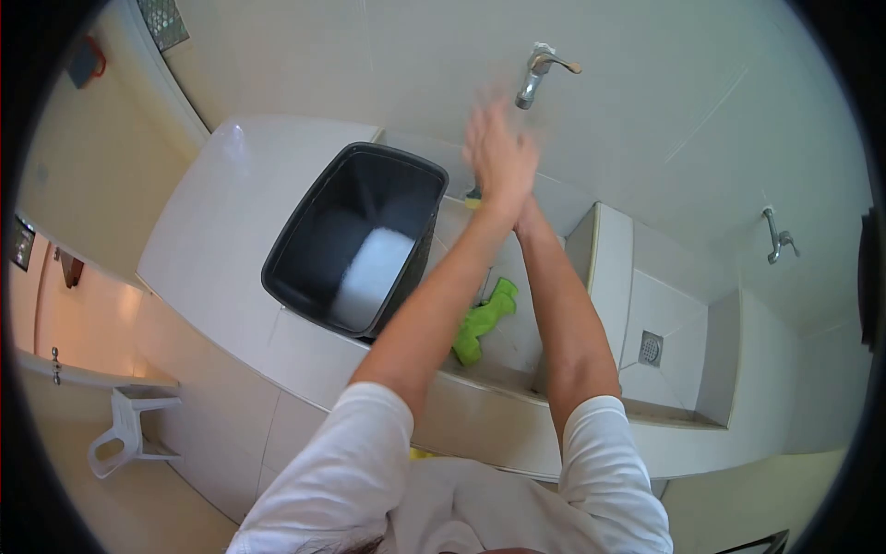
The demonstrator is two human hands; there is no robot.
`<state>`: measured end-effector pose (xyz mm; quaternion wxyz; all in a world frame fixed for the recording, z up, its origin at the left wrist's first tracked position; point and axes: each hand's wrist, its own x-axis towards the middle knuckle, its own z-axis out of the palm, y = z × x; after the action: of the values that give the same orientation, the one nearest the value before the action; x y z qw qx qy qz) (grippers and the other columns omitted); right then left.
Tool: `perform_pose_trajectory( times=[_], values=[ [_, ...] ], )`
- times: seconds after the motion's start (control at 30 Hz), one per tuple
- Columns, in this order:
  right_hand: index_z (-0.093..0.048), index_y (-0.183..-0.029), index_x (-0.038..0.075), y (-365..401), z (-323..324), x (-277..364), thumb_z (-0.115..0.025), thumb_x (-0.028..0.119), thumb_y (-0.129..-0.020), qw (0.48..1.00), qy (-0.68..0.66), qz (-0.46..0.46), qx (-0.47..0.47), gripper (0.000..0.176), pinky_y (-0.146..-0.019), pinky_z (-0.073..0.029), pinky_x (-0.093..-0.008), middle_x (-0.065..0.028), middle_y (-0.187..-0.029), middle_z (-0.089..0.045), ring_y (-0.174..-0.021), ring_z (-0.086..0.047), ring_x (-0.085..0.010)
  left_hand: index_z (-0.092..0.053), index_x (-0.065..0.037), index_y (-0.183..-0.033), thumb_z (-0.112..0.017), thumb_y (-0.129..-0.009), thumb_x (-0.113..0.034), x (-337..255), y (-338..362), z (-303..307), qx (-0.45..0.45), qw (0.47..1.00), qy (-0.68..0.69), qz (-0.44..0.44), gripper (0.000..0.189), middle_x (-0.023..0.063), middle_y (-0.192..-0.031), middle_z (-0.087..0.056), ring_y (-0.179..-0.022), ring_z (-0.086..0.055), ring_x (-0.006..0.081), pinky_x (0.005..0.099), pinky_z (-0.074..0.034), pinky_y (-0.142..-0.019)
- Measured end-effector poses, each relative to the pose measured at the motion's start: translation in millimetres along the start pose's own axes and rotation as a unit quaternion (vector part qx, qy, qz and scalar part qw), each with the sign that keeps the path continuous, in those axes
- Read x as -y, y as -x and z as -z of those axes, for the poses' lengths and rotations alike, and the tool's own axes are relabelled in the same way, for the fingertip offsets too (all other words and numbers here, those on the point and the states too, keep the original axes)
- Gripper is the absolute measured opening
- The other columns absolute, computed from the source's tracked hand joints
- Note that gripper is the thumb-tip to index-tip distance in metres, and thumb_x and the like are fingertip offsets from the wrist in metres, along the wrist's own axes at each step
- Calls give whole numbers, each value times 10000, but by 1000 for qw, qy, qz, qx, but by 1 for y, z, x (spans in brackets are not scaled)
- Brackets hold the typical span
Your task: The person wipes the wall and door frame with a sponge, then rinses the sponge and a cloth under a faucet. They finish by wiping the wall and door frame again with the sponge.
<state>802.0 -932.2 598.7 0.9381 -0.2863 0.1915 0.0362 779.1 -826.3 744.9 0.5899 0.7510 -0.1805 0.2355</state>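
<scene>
Both my hands are raised together just below and left of a wall faucet (528, 83), smeared by motion. My left hand (501, 152) lies over my right hand (526, 208), which is mostly hidden behind it. Nothing can be made out in either hand. To the left, a black rectangular bin (318, 242) stands tilted in view on the white tiled counter, with whitish, foamy-looking content at its bottom. Below my hands, a green cloth or glove (484, 323) lies in the tiled basin. A small yellow and dark item (473, 198) shows beside my left wrist.
On the right is a second tiled basin (660, 305) with a metal drain (651, 348) and another wall faucet (777, 238). The white counter (212, 212) curves along the left. A white plastic stool (129, 432) stands on the floor at the lower left.
</scene>
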Motion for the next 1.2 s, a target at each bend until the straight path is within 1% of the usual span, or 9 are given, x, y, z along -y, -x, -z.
perform_pose_trajectory(
  times=[0.17, 0.23, 0.33, 0.67, 0.8, 0.9, 0.97, 1.1, 1.2],
  values=[
    [-510, -845, -12, -6, -12, -14, -543, -3, -696, 972, 128, 100, -170, 152, -509, -488, -418, -121, -725, -538, -599, -556, -241, -433, -40, -1170, -598, -713, -161, 116, 85, -24, -62, 883, 153, 439, 501, 166, -1208, -447, -1155, -384, 314, 428, -300, -957],
    [-515, -844, -13, -2, -12, -15, -524, -6, -702, 967, 166, 92, -169, 143, -583, -493, -442, -124, -761, -537, -653, -555, -263, -433, -53, -1173, -544, -783, -251, 112, 81, -9, -28, 581, 398, 709, 451, 138, -1195, -470, -1153, -393, 281, 442, -308, -947],
    [-512, -873, 10, 0, -5, -19, -518, 13, -702, 955, 236, 119, -136, 171, -656, -486, -459, -103, -796, -522, -713, -533, -268, -426, -44, -1183, -432, -860, -300, 139, 84, -11, 49, 479, 684, 548, 413, 173, -1201, -453, -1117, -430, 292, 452, -349, -921],
    [-464, -1017, 137, 36, -51, 6, -597, 228, -681, 871, 405, 167, -223, 373, -661, -376, -345, -12, -898, -494, -847, -447, -150, -439, -67, -1171, -360, -902, -112, 162, 79, -23, -18, 476, 615, 628, 283, 112, -1131, -515, -1010, -508, 241, 398, -419, -825],
    [-504, -983, 110, 34, -41, 19, -602, 203, -689, 847, 457, 178, -204, 323, -630, -396, -330, -14, -824, -502, -777, -473, -154, -515, -28, -1071, -405, -860, -54, 176, 83, -36, -4, 635, 510, 580, 239, 111, -1037, -552, -929, -549, 219, 358, -454, -766],
    [-557, -898, 84, 25, -31, 16, -588, 123, -692, 795, 593, 81, -98, 212, -577, -412, -304, -3, -767, -522, -684, -501, -168, -564, -28, -986, -454, -834, -48, 201, 72, -65, -50, 640, 481, 597, 189, 96, -978, -572, -889, -561, 199, 328, -459, -742],
    [-578, -820, 24, 25, -33, -10, -552, 32, -672, 714, 663, 220, -54, 151, -535, -424, -306, -75, -689, -564, -586, -520, -214, -584, -38, -944, -479, -824, -51, 187, 63, -62, -72, 608, 498, 615, 160, 87, -957, -579, -877, -561, 190, 318, -460, -731],
    [-574, -809, -46, 6, -24, -5, -548, -13, -626, 521, 764, 339, -172, 188, -674, -457, -426, -279, -770, -570, -757, -572, -414, -547, -53, -969, -473, -869, -112, 196, 73, -76, -4, 581, 579, 571, 138, 95, -902, -594, -789, -600, 211, 348, -507, -729],
    [-572, -800, -41, 12, -23, -3, -560, -8, -630, 512, 775, 316, -195, 173, -676, -456, -435, -268, -774, -581, -755, -575, -409, -545, -42, -960, -460, -836, -85, 167, 73, -61, -19, 606, 567, 558, 156, 111, -918, -575, -818, -590, 232, 379, -499, -697]
  ],
)
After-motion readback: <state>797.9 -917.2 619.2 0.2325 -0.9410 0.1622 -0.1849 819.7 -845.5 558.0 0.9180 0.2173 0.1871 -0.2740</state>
